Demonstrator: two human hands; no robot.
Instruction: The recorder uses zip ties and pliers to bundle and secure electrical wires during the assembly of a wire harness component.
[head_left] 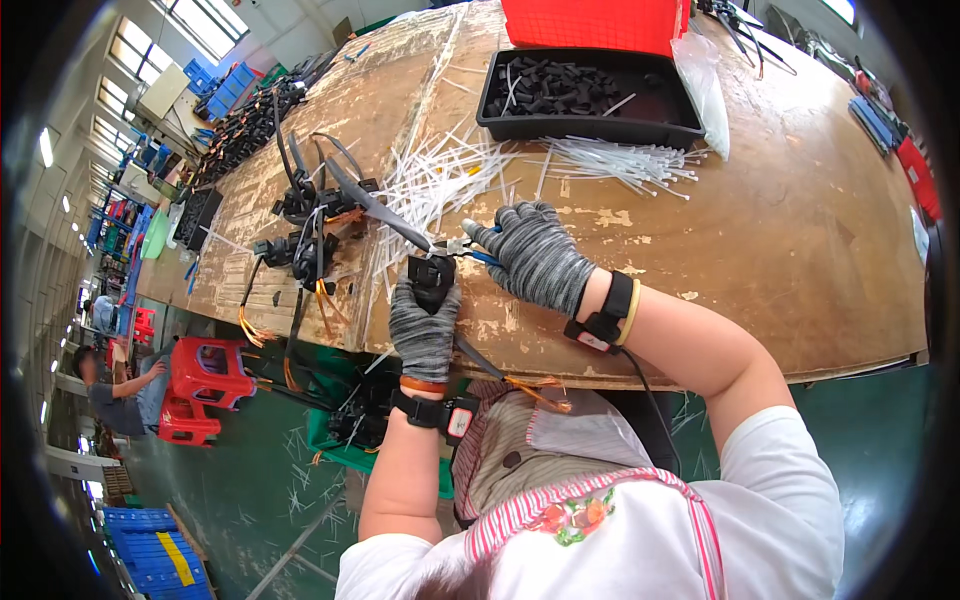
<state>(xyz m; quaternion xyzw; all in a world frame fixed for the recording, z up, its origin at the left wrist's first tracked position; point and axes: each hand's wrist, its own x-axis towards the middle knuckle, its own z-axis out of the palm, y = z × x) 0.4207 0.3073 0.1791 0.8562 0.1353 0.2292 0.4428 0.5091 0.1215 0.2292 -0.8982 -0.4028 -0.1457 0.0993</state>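
Note:
My left hand (424,335), in a grey striped glove, is closed around a black plastic part (432,278) near the table's front edge. A thick grey cable (378,208) runs from the far left to this part. My right hand (545,262), gloved alike, grips small pliers (484,258) with blue handles. Their metal jaws sit against the cable just above the black part; whether they are closed on it I cannot tell. Left of my hands lie several black parts (312,250) with cables and bare copper ends. White cable ties (435,180) are strewn beyond them.
A black tray (690,130) of small black pieces stands at the back, before a red bin (600,25) and beside a clear plastic bag (702,85). More cable ties (625,165) lie in front. Red stools (208,375) and a person (120,395) are at left.

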